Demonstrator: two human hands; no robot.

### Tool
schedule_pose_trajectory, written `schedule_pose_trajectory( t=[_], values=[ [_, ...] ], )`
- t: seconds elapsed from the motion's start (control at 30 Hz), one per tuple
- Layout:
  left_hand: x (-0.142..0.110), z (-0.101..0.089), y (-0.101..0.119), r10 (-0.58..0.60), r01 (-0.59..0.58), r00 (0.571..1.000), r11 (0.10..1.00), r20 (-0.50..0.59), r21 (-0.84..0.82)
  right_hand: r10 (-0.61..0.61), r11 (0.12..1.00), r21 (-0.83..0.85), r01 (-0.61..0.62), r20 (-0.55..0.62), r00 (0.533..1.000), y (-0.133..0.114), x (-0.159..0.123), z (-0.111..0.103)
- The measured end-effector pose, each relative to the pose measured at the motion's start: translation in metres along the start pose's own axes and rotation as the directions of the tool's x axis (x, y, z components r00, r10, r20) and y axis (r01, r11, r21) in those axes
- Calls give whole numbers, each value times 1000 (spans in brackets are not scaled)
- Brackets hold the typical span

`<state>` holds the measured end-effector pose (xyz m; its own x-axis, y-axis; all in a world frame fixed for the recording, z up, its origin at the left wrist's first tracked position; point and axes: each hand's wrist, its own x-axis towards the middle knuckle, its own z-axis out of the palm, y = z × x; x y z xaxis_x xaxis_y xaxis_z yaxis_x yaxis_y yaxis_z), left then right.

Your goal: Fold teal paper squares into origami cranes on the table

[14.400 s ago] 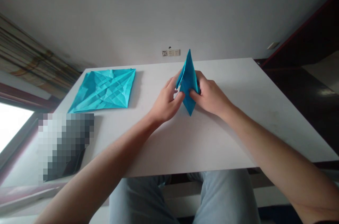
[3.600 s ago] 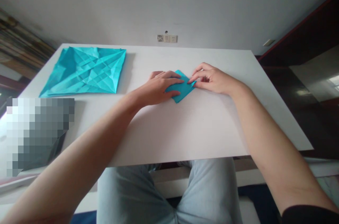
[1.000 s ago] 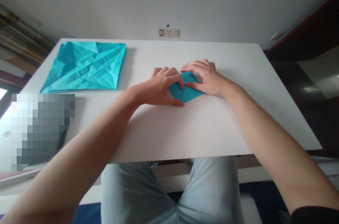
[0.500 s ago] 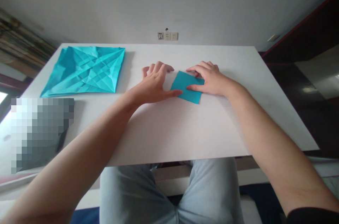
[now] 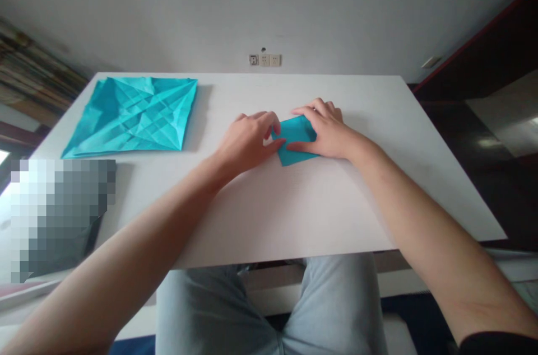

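Note:
A small folded square of turquoise paper [image 5: 297, 130] lies on the white table in front of me. My left hand [image 5: 254, 136] is at its left edge, the index finger curled at the corner and the thumb tip against the paper. From the right, my right hand [image 5: 328, 128] holds the square, its thumb laid across the surface and its fingers bent round the far edge. The right side of the paper is hidden under that hand. To the far left rests a larger turquoise sheet [image 5: 143, 114], folded and covered with criss-cross creases.
The white table [image 5: 252, 220] reaches to the wall, where sockets [image 5: 264, 60] are set. A blurred-out object [image 5: 59, 215] is at the table's left front. My legs [image 5: 269, 304] are below the front edge.
The small paper has turned on the table, so its near edge now slopes the other way. My left fingers, stretched out before, have curled in at its left edge.

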<state>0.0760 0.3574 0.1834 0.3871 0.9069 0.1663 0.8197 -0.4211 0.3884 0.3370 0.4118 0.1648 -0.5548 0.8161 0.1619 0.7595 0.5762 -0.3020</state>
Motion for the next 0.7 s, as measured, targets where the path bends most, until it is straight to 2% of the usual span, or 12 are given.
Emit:
schedule_pose_trajectory(
  t=[0.07,0.13,0.33,0.43,0.57,0.7],
  values=[
    [-2,1,6,85,-84,995,996,53,-13,23,1000,-3,-23,-46,999,1,1,2],
    [-5,1,9,111,-112,992,994,60,6,46,998,41,-43,-70,996,4,3,1],
    [-8,2,10,12,-14,1000,997,24,73,111,966,246,-85,-94,989,8,6,-16],
    [-8,1,12,-41,39,999,995,20,90,174,941,304,-149,-55,983,7,5,-21],
    [-12,0,27,-63,50,994,987,87,152,182,938,306,-166,-24,983,5,2,-20],
    [-19,0,48,15,-70,978,963,208,262,154,943,303,-139,-28,988,3,1,-19]
  ],
)
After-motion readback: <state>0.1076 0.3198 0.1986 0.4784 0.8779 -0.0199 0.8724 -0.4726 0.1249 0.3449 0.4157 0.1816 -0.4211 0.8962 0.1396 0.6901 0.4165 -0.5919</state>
